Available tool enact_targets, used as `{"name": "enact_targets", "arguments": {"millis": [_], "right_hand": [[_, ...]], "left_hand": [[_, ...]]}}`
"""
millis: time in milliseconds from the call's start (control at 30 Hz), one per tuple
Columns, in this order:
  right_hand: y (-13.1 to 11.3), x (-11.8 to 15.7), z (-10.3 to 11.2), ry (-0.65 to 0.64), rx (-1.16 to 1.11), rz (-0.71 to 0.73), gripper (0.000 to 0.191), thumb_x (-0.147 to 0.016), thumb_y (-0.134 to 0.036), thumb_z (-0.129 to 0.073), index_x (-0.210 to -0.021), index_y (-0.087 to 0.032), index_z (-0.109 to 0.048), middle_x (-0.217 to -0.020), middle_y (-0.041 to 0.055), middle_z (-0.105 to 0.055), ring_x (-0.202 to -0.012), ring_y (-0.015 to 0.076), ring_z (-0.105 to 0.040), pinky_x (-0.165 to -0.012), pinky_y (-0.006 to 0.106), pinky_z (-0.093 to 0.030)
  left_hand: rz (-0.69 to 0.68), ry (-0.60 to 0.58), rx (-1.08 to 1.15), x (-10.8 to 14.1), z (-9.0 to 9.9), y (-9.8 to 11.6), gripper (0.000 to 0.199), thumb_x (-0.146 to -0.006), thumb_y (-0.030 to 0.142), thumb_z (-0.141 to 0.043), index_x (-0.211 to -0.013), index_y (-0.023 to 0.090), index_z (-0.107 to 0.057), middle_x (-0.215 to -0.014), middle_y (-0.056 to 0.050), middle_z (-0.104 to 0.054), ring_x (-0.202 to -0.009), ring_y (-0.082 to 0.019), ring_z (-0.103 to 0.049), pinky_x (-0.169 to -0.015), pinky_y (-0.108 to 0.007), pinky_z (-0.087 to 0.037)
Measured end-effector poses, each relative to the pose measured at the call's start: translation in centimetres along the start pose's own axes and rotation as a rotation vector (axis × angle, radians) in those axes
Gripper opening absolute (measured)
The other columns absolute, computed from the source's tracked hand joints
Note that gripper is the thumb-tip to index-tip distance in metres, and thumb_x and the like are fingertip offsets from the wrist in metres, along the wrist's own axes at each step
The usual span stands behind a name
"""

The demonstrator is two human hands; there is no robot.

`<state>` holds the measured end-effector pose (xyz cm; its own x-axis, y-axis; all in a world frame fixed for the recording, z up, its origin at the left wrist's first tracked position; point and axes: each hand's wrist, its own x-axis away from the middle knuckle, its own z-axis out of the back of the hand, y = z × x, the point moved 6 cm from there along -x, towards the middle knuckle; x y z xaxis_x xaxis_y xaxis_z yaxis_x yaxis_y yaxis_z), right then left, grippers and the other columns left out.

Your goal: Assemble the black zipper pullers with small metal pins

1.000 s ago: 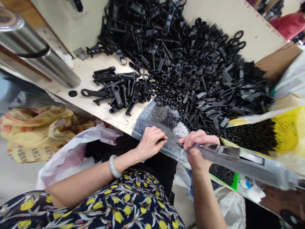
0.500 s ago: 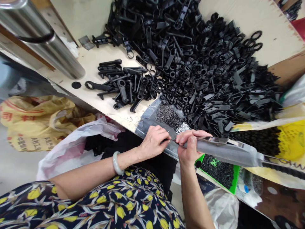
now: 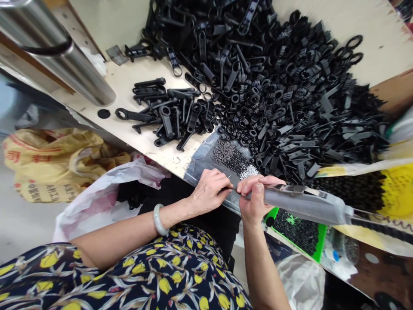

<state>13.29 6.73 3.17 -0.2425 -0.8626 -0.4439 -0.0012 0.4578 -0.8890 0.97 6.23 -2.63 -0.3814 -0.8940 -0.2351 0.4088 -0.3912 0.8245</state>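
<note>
Two bare hands are close together over the front edge of the bench (image 3: 155, 156). The right hand (image 3: 256, 201) is wrapped around a long, grey, cylindrical power tool (image 3: 298, 203), its thin tip pointing at the left hand (image 3: 211, 189), which pinches a small dark piece (image 3: 223, 190), mostly hidden. Just beyond, small silver metal pins (image 3: 248, 172) lie near a large heap of black plastic parts (image 3: 258, 82).

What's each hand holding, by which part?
Right hand grips the grey, cylindrical screwdriver by its front end. Left hand pinches a small dark piece; held part hidden.
</note>
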Motion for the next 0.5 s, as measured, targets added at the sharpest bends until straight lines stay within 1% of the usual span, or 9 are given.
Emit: {"name": "enact_targets", "arguments": {"millis": [133, 267, 433, 500], "right_hand": [[0.2, 0.0, 0.0, -0.009, -0.024, -0.007, 0.020, -0.098, -0.026, -0.067, -0.101, -0.028, -0.047, -0.061, -0.0118, -0.054, -0.045, 0.0105, -0.048, -0.045, 0.023, -0.046], [0.6, 0.1, -0.1, -0.044, -0.045, -0.015, 0.021, -0.098, -0.022, -0.065, -0.102, -0.028, -0.046, -0.062, -0.0119, -0.056, -0.047, 0.0112, -0.051, -0.045, 0.024, -0.045], [1.1, 0.6, 0.1, -0.061, 0.042, -0.019, 0.026, -0.098, -0.028, -0.068, -0.100, -0.029, -0.042, -0.062, -0.0125, -0.054, -0.047, 0.0121, -0.052, -0.049, 0.027, -0.047], [1.4, 0.9, 0.2, -0.089, 0.088, -0.072, 0.027, -0.097, -0.031, -0.068, -0.098, -0.029, -0.042, -0.062, -0.0122, -0.054, -0.048, 0.0127, -0.053, -0.051, 0.029, -0.048]], "left_hand": [[-0.006, -0.002, 0.015, 0.0, 0.0, -0.1, 0.004, -0.095, 0.021, -0.069, -0.092, 0.020, -0.069, -0.089, 0.000, -0.072, -0.093, -0.020, -0.061, -0.083, -0.039, -0.036], [-0.024, 0.001, 0.028, 0.1, 0.0, -0.3, 0.005, -0.098, 0.023, -0.068, -0.096, 0.019, -0.070, -0.090, -0.002, -0.073, -0.093, -0.020, -0.063, -0.084, -0.039, -0.037], [-0.021, -0.033, 0.026, 0.3, -0.2, -0.6, 0.012, -0.102, 0.027, -0.062, -0.097, 0.020, -0.070, -0.092, -0.003, -0.074, -0.095, -0.021, -0.063, -0.084, -0.040, -0.037], [-0.019, -0.053, 0.005, 0.3, -0.3, -0.6, 0.016, -0.103, 0.028, -0.059, -0.094, 0.020, -0.070, -0.092, -0.004, -0.073, -0.096, -0.021, -0.062, -0.085, -0.040, -0.036]]}}
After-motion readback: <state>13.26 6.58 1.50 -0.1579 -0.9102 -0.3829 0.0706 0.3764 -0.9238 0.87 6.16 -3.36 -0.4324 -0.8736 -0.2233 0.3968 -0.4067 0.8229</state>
